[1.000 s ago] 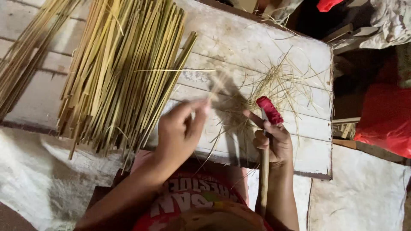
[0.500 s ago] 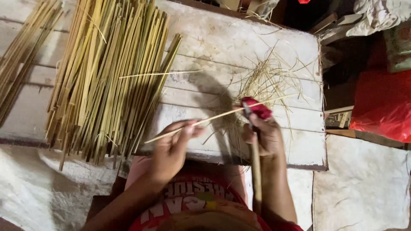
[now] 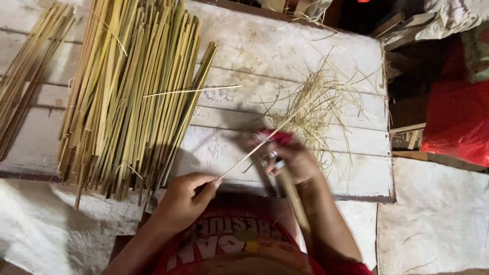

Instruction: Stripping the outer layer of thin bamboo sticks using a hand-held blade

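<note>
A thin bamboo strip (image 3: pixel 244 159) runs on a slant through the middle of the frame, from the left hand (image 3: pixel 182 199) at lower centre up toward the right hand (image 3: pixel 293 162). It is pale yellow, very slender and nearly straight, much finer than the sticks beside it. Its upper end passes into the blur near the right hand, so where it stops cannot be told.

The left hand's fingers are closed on the strip's lower end, pinching it between thumb and forefinger. The right hand is blurred; its fingers are wrapped around a knife (image 3: pixel 285 175) with a red part at the top and a long brown handle running down toward the person's lap. The blade itself is not clear.

Both hands sit over the near edge of a whitish plank bench (image 3: pixel 265 56). At the left of the frame lies a thick heap of split bamboo sticks (image 3: pixel 132 91), green and yellow, roughly parallel and pointing up and down the frame. A second, smaller bundle (image 3: pixel 25 71) lies at the far left. One loose strip (image 3: pixel 193 91) lies across the heap, pointing right. Just above and right of the right hand is a tangle of fine straw-coloured shavings (image 3: pixel 316 102). A red bag (image 3: pixel 456 122) sits at the right edge, off the bench.
</note>
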